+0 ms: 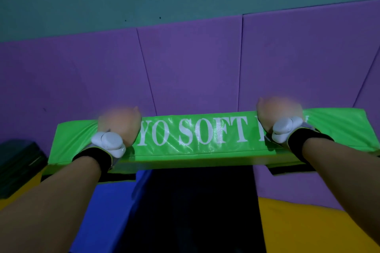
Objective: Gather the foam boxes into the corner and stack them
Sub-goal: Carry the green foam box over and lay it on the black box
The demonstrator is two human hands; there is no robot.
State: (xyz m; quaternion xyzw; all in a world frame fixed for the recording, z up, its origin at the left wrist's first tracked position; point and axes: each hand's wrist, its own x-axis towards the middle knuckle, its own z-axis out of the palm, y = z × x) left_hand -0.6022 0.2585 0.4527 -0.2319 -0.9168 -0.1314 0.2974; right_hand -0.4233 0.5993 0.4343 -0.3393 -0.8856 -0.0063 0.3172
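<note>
The left hand (119,124) grips the green foam box (197,152) near its left end, its fingers curled over the far edge and hidden behind it. Between the two sets of fingers, white letters read "YO SOFT"; the rest is covered. The right hand (277,111) grips the same far edge near the right end, fingers curled over likewise. Just beyond the fingers is purple wall padding (195,63).

Dark floor (195,217), blue block (102,211), yellow block (312,226)
</note>
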